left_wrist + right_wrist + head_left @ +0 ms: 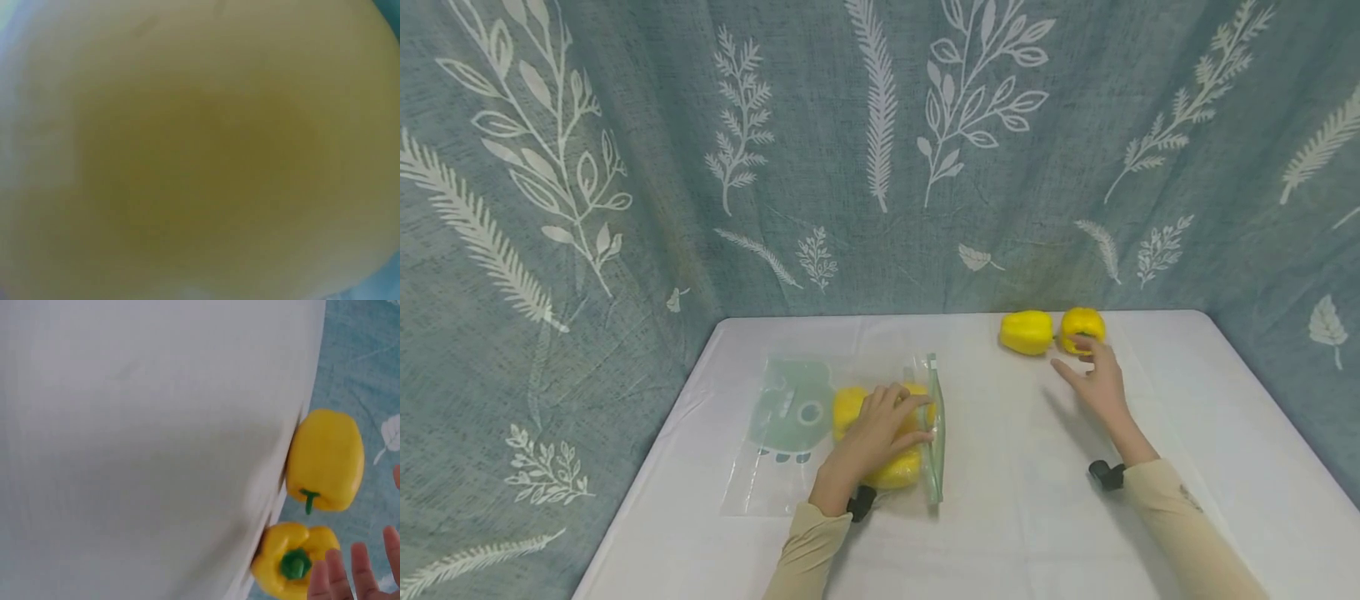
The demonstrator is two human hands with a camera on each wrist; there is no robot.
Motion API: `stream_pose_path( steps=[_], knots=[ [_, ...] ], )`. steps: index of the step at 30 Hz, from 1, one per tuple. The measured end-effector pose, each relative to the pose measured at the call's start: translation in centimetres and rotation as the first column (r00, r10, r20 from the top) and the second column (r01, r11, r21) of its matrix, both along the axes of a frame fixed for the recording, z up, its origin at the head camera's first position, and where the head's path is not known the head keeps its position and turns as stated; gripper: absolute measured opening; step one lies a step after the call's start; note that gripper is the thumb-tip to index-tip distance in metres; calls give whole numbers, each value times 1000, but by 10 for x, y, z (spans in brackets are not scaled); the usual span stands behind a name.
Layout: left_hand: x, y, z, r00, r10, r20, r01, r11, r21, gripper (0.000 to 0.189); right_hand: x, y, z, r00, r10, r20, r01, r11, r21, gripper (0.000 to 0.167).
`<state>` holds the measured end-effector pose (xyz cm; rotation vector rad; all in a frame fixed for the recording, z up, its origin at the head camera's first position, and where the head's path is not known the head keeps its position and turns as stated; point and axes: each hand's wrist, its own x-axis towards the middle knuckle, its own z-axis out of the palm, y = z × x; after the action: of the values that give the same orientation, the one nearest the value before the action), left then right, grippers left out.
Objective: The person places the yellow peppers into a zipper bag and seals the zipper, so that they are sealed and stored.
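Note:
A clear zip bag (741, 487) with a green zip edge and a green cartoon print lies flat on the table's left half. Several yellow bell peppers (897, 471) are inside it, partly covered by my left hand (876, 429). That hand rests over the bag, thumb and index finger spread apart near the zip edge. Blurred yellow fills the left wrist view. At the back of the table lie two loose yellow bell peppers, one on the left (1026, 332) and one on the right (1082, 325). My right hand (1099, 379), fingers spread and holding nothing, is just in front of the right-hand pepper.
A white cloth covers the table (1000, 517). Blue-green curtains (820, 150) with white leaf prints hang behind it and along its sides. Each wrist carries a small black camera, such as the right one (1105, 475).

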<state>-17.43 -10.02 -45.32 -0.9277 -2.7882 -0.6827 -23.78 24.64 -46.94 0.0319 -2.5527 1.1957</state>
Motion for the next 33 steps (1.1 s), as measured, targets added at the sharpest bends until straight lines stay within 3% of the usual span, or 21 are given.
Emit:
stream_pose_path(
  steps=[10,16,33],
  knots=[
    [0,-1,-2,1000,-3,-10,3,1000,6,50,-10,10,1,987,-151,-49,147,987,-69,48],
    [1,-1,-1,1000,-4,1,4,1000,21,49,-18,16,1,985,-172,-30,168,979,-112,51],
    [3,-1,1,1000,-1,7,1,1000,13,50,-38,24,-5,977,-207,42,210,972,-100,56]
  ],
)
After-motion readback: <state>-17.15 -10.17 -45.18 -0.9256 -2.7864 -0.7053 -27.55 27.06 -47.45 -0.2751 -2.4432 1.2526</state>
